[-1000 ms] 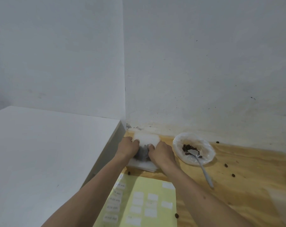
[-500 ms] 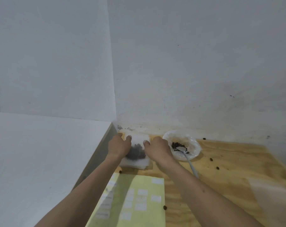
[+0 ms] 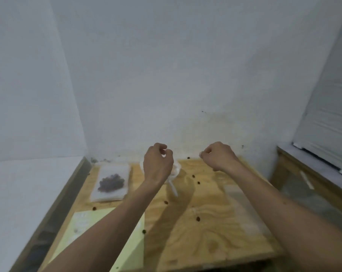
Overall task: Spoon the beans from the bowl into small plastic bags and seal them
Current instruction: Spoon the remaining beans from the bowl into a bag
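We look down on a plywood tabletop (image 3: 209,228) pushed into a corner of pale, scuffed walls (image 3: 166,75), with a white surface (image 3: 25,193) along its left edge and a second wooden bench (image 3: 311,179) to the right. Our left hand (image 3: 158,164) and right hand (image 3: 218,157) are raised above the wood, fingers loosely curled; neither visibly grips anything. A filled plastic bag (image 3: 111,181) lies flat at the back left, dark beans showing through. The bowl (image 3: 176,169) sits mostly hidden behind our left hand, a spoon (image 3: 173,188) handle jutting toward us. Loose beans (image 3: 198,218) dot the wood, and a yellow sheet (image 3: 82,228) lies near the front.
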A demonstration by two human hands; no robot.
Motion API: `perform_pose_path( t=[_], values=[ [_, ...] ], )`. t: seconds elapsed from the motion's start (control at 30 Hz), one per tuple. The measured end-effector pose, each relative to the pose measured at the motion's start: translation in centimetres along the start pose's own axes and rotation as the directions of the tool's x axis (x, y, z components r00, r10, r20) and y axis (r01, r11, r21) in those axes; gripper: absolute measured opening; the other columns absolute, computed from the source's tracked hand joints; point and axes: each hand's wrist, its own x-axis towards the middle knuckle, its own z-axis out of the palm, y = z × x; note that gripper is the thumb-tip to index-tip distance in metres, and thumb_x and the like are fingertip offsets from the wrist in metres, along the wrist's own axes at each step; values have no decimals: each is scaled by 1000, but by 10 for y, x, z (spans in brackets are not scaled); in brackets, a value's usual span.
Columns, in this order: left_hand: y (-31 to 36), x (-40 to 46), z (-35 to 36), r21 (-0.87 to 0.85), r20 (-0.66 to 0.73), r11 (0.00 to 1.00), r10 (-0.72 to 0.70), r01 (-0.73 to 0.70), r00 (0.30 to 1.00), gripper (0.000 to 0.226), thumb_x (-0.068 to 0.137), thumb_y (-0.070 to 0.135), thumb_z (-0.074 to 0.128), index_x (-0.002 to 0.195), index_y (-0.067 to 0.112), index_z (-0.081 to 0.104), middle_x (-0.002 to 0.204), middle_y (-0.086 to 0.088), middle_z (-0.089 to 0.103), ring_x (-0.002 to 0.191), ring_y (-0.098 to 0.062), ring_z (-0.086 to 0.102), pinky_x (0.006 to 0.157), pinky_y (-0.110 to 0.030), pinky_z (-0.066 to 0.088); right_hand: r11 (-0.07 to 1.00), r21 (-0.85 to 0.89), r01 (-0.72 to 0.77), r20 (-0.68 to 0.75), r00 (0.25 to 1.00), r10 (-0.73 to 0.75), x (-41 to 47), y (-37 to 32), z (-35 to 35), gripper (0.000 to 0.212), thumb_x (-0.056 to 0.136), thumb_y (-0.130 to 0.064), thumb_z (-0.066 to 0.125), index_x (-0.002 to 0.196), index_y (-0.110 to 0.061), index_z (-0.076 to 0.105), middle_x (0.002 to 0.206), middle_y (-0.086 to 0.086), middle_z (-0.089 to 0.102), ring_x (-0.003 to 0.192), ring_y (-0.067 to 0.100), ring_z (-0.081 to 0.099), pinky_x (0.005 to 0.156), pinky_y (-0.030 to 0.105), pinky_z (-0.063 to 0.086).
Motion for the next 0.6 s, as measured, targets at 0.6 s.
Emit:
perform_pose_path(
  t=[0.6],
  values=[
    [44, -83, 174, 33, 523, 878, -422, 478, 740, 25, 91, 6, 56, 76, 11, 36, 74, -4, 32, 63, -19, 29, 53, -32, 22, 891, 156, -426, 70, 905, 420, -35, 189, -3, 20, 82, -15, 65, 70, -10, 50, 71, 14, 54, 60, 26, 51, 52, 30, 37]
  ],
)
